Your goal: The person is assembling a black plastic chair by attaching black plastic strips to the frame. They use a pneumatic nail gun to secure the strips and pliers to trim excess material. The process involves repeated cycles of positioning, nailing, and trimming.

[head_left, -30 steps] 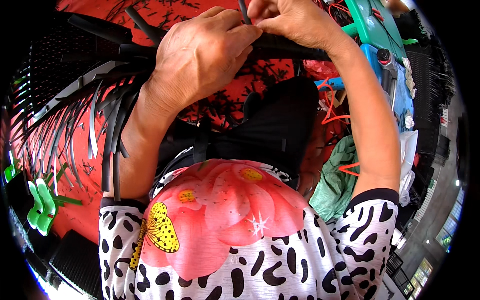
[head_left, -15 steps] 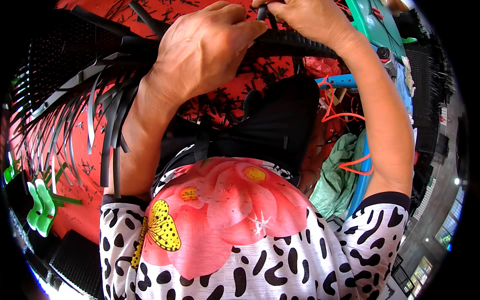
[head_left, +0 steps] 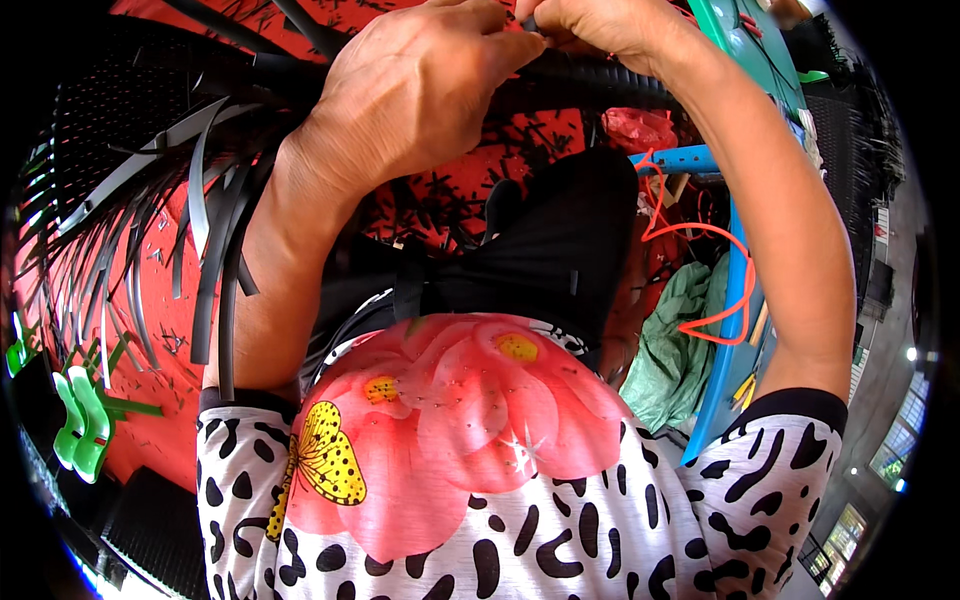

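Observation:
My left hand (head_left: 420,95) wraps over a black wrapped frame bar (head_left: 590,85) that runs across the top of the view. My right hand (head_left: 600,25) sits just right of it at the top edge, its fingers pinched on a black weaving strip (head_left: 528,22) at the bar. Both hands touch at the fingertips. Several loose black strips (head_left: 215,240) hang down from a woven black panel (head_left: 110,130) at the left, beside my left forearm.
A red floor mat (head_left: 150,380) littered with black offcuts lies below. Green sandals (head_left: 80,425) lie at the lower left. A blue stool frame (head_left: 735,290) with an orange cord (head_left: 700,240) and green cloth (head_left: 675,350) stands at the right.
Both hands have shifted up toward the top edge with the bar. The right hand's pinched strip has gone mostly out of view.

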Demonstrator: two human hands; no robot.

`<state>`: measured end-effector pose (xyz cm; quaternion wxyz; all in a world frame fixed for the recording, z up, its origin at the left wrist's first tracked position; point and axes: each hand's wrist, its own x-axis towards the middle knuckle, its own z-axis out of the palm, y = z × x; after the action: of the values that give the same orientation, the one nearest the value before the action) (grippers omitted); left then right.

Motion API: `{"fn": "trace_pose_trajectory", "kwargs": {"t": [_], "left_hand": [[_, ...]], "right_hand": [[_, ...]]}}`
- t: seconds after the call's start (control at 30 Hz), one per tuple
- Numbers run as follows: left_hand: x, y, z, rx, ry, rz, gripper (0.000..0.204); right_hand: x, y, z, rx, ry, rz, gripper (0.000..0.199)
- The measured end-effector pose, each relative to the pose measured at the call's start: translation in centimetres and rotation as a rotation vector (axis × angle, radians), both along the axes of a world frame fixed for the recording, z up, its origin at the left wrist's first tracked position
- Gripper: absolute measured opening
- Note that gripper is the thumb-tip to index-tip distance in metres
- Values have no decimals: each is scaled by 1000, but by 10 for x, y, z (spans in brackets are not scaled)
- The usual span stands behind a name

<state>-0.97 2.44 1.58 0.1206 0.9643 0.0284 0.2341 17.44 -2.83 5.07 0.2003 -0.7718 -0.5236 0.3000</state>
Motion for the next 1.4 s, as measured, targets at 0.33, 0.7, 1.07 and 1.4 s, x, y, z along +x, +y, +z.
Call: {"fn": "trace_pose_trajectory", "kwargs": {"t": [0.33,0.7,1.07,1.4], "left_hand": [[-2,-5,3,-33,-15,-5,36],[2,0,-2,-30,-53,-46,36],[4,3,0,-247,-127,-129,29],[-1,-2,11,-286,-55,-137,28]], "right_hand": [[31,2,-16,-164,441,-37,11],[24,4,-26,-204,324,-18,11],[23,-15,-8,-113,18,317,26],[22,-23,-16,-68,3,371,27]]}}
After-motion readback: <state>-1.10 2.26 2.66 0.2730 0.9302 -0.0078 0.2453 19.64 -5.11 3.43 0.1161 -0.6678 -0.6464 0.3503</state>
